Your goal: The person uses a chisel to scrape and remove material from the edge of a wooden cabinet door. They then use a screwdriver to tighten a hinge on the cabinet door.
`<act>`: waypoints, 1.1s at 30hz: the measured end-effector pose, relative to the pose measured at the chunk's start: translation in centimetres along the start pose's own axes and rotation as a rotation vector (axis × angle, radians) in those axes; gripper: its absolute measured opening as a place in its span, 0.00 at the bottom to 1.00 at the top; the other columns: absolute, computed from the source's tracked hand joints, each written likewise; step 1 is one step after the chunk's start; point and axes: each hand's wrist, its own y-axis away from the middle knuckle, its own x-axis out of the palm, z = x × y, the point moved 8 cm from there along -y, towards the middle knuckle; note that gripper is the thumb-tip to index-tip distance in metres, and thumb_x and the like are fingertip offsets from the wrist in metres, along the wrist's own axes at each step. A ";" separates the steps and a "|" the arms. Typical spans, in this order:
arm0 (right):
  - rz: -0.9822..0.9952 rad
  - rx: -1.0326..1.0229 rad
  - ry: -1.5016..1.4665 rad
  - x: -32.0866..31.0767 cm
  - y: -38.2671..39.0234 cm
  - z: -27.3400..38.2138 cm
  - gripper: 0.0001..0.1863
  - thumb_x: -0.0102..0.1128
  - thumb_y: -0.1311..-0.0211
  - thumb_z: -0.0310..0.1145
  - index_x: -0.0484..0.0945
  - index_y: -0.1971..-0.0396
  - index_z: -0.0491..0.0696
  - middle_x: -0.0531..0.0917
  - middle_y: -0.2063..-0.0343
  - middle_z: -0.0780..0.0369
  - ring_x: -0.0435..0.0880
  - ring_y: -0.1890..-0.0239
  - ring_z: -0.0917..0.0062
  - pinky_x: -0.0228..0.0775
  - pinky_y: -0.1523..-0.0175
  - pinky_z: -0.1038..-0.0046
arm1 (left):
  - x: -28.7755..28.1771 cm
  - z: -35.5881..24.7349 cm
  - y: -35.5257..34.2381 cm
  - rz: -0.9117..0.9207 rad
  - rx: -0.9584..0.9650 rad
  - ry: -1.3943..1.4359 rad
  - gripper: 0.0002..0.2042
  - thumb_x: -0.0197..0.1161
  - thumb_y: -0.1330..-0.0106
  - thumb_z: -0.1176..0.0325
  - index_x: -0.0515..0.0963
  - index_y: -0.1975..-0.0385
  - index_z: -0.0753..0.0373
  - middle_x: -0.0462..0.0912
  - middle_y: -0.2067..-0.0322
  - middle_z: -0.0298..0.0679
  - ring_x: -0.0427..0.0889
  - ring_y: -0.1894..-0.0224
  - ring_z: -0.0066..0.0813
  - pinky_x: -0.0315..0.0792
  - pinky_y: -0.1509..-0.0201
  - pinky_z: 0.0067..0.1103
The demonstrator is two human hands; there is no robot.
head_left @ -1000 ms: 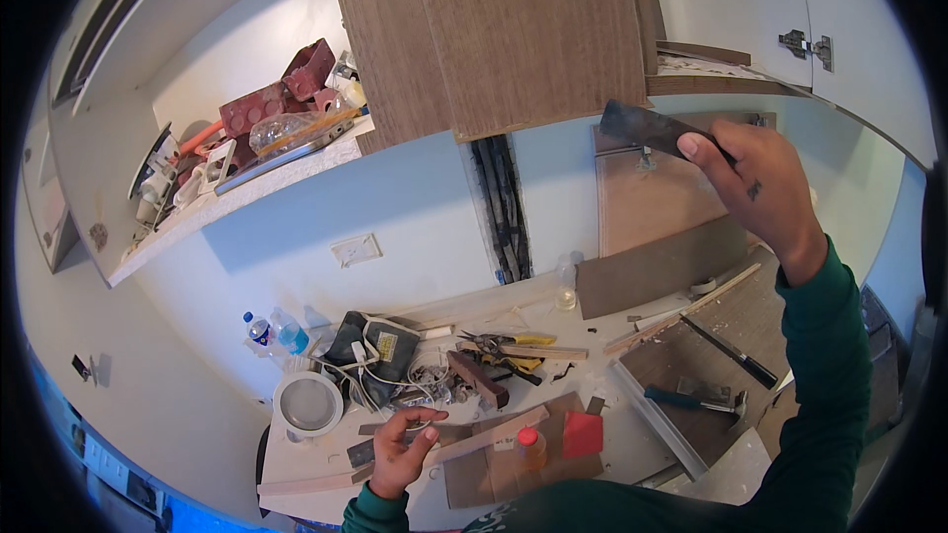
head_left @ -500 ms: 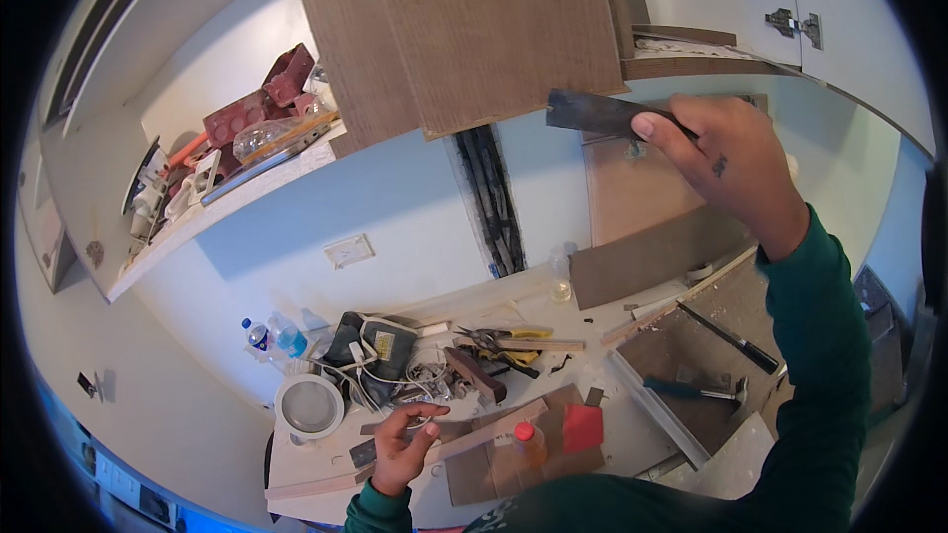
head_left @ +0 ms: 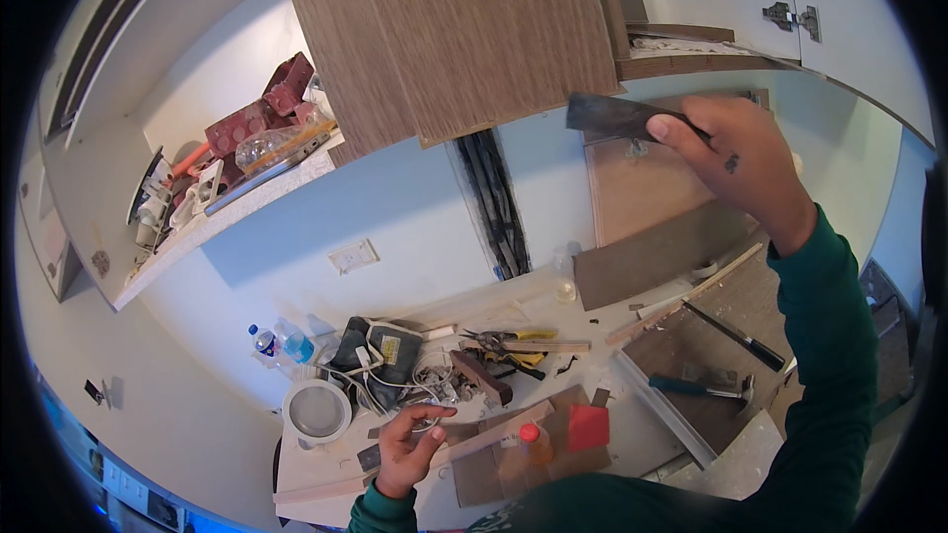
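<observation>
Raised at the right, my right hand [head_left: 726,158] grips a short dark flat strip [head_left: 607,116], its far end just below the lower edge of the wood-veneer panel [head_left: 494,30]. Low in the middle, my left hand [head_left: 413,446] has thumb and index finger apart, with nothing visible between them, over the cluttered white worktop [head_left: 326,474]. Around it are pale wooden strips [head_left: 494,429], a red-capped bottle [head_left: 533,449], a red square piece [head_left: 589,426] and a round white fitting [head_left: 314,410].
An open upper cabinet [head_left: 276,173] holds red boxes and oddments. At the right are a hinged white door [head_left: 859,49] and a leaning board [head_left: 632,197]. A hammer [head_left: 696,387], pliers [head_left: 494,341] and a tool bag [head_left: 385,355] lie on the worktop. Dark conduits [head_left: 489,202] run down the wall.
Over the last second my right hand and the strip have moved left in the picture and tilted flatter. My left hand has stayed low with little change. The view has shifted slightly.
</observation>
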 end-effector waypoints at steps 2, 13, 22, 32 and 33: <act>-0.036 -0.034 -0.001 -0.2 -0.3 0.5 0.26 0.60 0.28 0.49 0.77 0.83 0.46 0.73 0.86 0.56 0.73 0.81 0.59 0.64 0.73 0.59 | -0.2 0.5 -0.3 -0.009 0.007 0.048 0.12 0.64 0.31 0.72 0.80 0.52 0.71 0.88 0.54 0.45 0.84 0.53 0.29 0.76 0.46 0.25; 0.042 0.073 0.025 0.5 -0.1 0.6 0.26 0.60 0.29 0.51 0.77 0.82 0.46 0.72 0.87 0.55 0.74 0.82 0.58 0.64 0.73 0.59 | -0.8 1.0 0.2 -0.021 -0.008 0.031 0.13 0.64 0.31 0.71 0.80 0.51 0.71 0.88 0.54 0.45 0.84 0.52 0.28 0.76 0.46 0.25; 0.066 0.113 -0.014 -0.1 -0.4 0.9 0.26 0.59 0.28 0.50 0.78 0.81 0.46 0.73 0.87 0.56 0.73 0.83 0.61 0.64 0.74 0.59 | -0.7 0.0 0.0 -0.004 0.017 -0.002 0.12 0.64 0.32 0.72 0.81 0.52 0.70 0.89 0.54 0.44 0.84 0.52 0.29 0.76 0.46 0.25; 0.076 0.096 -0.021 0.2 -0.6 1.9 0.24 0.61 0.29 0.48 0.78 0.81 0.45 0.73 0.86 0.54 0.73 0.83 0.60 0.64 0.74 0.59 | -1.7 0.7 0.4 -0.025 0.003 0.019 0.12 0.64 0.31 0.72 0.81 0.52 0.70 0.89 0.54 0.44 0.84 0.51 0.29 0.77 0.46 0.25; 0.034 0.041 -0.014 1.0 -0.9 2.8 0.24 0.61 0.28 0.48 0.78 0.81 0.45 0.72 0.86 0.54 0.72 0.83 0.60 0.63 0.74 0.60 | -1.6 0.5 0.3 -0.024 0.004 0.015 0.12 0.64 0.31 0.72 0.81 0.52 0.70 0.89 0.54 0.44 0.84 0.51 0.29 0.77 0.47 0.25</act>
